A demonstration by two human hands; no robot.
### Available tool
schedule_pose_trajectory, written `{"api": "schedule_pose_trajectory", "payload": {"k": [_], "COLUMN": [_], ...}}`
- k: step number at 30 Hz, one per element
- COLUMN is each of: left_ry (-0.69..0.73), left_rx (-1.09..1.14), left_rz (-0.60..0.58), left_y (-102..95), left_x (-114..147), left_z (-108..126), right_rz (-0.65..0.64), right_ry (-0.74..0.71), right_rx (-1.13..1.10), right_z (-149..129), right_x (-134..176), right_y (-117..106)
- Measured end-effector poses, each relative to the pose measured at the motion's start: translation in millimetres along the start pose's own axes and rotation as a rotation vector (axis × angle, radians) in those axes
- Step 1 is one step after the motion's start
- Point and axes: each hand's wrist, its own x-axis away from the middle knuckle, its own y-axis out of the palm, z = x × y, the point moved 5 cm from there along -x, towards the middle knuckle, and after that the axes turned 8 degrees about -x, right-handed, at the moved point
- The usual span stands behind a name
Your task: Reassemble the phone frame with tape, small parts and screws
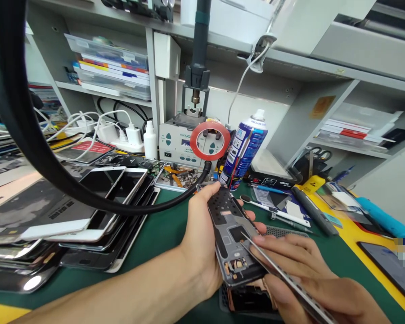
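My left hand [200, 229] is wrapped round an opened phone frame [234, 222], tilted above the green mat. Its grey inner side faces up, with dark pads and a cutout near the lower end. In my right hand [300, 270] is a pair of metal tweezers [283, 272], pinched between thumb and fingers. The tweezer tips are over the middle of the frame, by a dark square; whether they touch it I cannot tell. Beneath the frame lies another phone part [251, 299] with a copper-coloured edge, partly hidden by my hands.
Stacked phones and screens [97, 216] stand on the left. A thick black hose [131, 208] loops across the front. Behind are a blue spray can [245, 150], red tape roll [209, 140] and hot-air station [172, 141]. A brush [276, 210] and other tools lie right on the green mat [165, 225].
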Motion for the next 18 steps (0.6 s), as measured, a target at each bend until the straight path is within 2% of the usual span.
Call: {"api": "schedule_pose_trajectory", "payload": {"k": [4,7,9,12,15,18], "left_ry": [-0.023,-0.036,-0.044,-0.049,-0.038,-0.025], "left_rx": [-0.037,-0.065,-0.064,-0.065,-0.078,-0.130], "left_rz": [-0.029,-0.055,-0.051,-0.049,-0.045,-0.039], "left_y": [-0.6,-0.1,-0.6,-1.1,-1.8,-3.3], "left_x": [-3.0,-5.1,-6.3,-7.9,-9.7,-11.7], "left_z": [-0.4,0.5,1.0,1.4,2.1,3.2], "right_rz": [-0.040,-0.087,-0.079,0.004,0.057,0.281], "right_ry": [0.006,0.064,0.046,0.044,0.103,0.133], "right_rx": [0.000,-0.003,0.000,-0.068,-0.174,-0.310], "right_z": [3.7,1.8,-2.7,-6.0,-5.0,-4.0], "right_x": [14.3,12.9,8.8,4.7,5.5,11.6], "right_y": [6.4,7.9,5.7,1.9,6.8,7.3]}}
